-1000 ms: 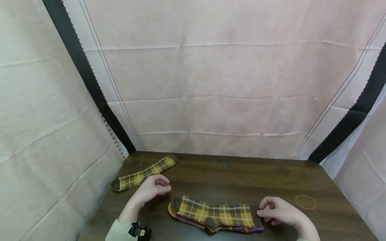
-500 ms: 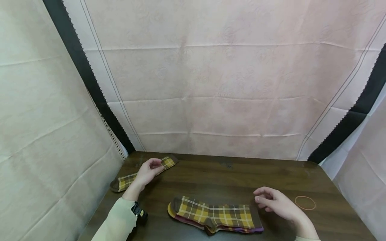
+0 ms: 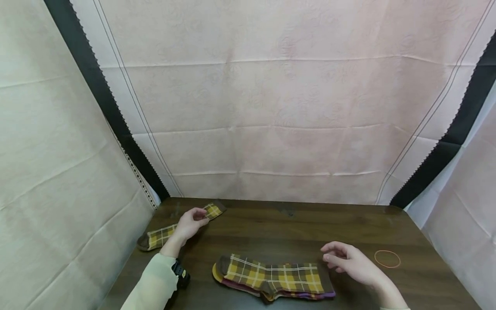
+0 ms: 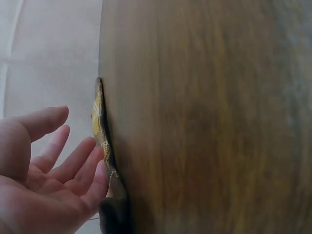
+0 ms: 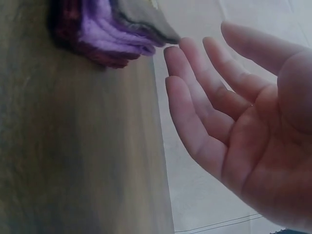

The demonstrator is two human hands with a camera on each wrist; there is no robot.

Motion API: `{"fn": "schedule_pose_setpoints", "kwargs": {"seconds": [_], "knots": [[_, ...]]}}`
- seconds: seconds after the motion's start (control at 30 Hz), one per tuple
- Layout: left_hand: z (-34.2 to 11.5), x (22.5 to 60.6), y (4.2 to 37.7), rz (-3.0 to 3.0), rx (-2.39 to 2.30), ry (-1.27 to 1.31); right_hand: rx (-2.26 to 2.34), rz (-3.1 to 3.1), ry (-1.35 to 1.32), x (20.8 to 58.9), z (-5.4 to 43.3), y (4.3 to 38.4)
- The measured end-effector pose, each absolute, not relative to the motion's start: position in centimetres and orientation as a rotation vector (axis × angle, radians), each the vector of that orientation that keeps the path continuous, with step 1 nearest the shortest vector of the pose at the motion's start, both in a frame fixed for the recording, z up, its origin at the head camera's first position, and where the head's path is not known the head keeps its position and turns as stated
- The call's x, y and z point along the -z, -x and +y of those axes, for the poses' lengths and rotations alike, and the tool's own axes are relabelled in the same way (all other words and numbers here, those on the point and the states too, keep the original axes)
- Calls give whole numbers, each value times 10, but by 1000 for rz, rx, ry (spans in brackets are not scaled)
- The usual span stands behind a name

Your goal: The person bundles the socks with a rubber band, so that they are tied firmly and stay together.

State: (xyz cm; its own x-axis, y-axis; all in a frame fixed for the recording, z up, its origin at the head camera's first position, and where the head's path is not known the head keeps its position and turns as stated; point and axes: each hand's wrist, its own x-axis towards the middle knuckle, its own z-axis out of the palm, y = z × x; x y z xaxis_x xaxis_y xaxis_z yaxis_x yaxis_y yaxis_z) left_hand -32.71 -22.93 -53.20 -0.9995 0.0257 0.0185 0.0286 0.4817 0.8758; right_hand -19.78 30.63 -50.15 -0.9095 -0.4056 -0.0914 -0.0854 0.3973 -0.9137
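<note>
At the back left of the table, a yellow-and-brown plaid sock (image 3: 160, 237) lies flat at a slant. My left hand (image 3: 190, 224) hovers over its middle and covers part of it. In the left wrist view the fingers (image 4: 80, 163) are loosely bent beside the sock (image 4: 96, 122), the thumb apart, nothing gripped. A stack of socks (image 3: 275, 275) lies front and centre, plaid on top, with purple, maroon and mustard edges below. My right hand (image 3: 346, 260) is raised off the stack's right end, its relaxed fingers (image 5: 183, 114) close to the purple layer (image 5: 105, 34) and holding nothing.
An orange rubber band (image 3: 388, 268) lies on the dark wooden table (image 3: 271, 234), to the right of my right hand. Pale fabric walls (image 3: 271, 150) with black edging stand behind the table and on both sides.
My left hand has moved away from near the stack, up and left over the single sock. My right hand has lifted slightly off the stack's right end. The view has shifted a little.
</note>
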Motion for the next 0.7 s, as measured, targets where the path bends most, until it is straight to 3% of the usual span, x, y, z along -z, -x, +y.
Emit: {"fn": "schedule_pose_setpoints", "kwargs": {"seconds": [0.47,0.7], "knots": [[-202,534,322,-2710,1719,156,1480,2461,440,496,307,201],[-161,529,323,-2816,1699,382,1422,2488,456,488,300,211]]}}
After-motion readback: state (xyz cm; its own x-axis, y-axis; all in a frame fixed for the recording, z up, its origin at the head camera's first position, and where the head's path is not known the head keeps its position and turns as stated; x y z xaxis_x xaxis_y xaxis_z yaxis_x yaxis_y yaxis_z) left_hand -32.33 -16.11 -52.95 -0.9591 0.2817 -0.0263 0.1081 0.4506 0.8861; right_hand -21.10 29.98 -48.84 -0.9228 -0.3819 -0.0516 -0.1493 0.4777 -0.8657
